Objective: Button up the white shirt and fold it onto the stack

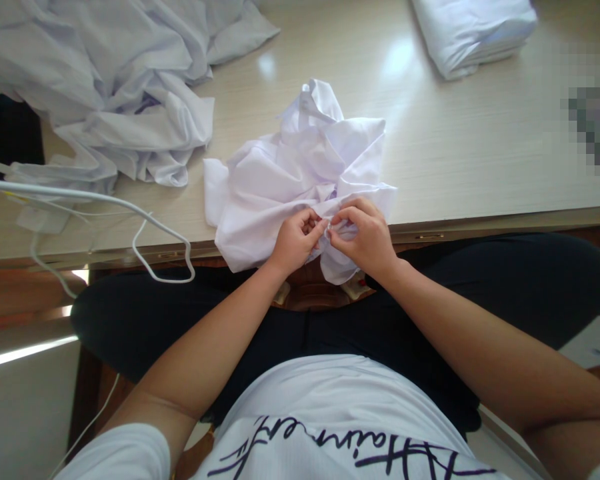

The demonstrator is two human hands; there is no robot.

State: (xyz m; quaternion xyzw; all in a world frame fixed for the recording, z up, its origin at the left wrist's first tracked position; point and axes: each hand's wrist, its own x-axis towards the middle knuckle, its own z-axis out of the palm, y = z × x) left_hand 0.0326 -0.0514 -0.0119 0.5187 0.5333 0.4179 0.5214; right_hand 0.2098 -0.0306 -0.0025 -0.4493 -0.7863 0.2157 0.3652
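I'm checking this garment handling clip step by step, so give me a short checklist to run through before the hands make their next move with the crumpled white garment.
1. Both hands on the cloth: ok. The left hand and right hand pinch the crumpled white garment at its near edge.
2. Garment supported: ok. Most of it lies on the table; a fold hangs over the near edge.
3. Exactly what the fingertips pinch: cannot tell, it is too small.
4. Apart from the loose white pile: ok, a strip of tabletop shows between them.
5. Apart from the folded stack: ok.
6. White cable clear of the hands: ok, it lies to the left.
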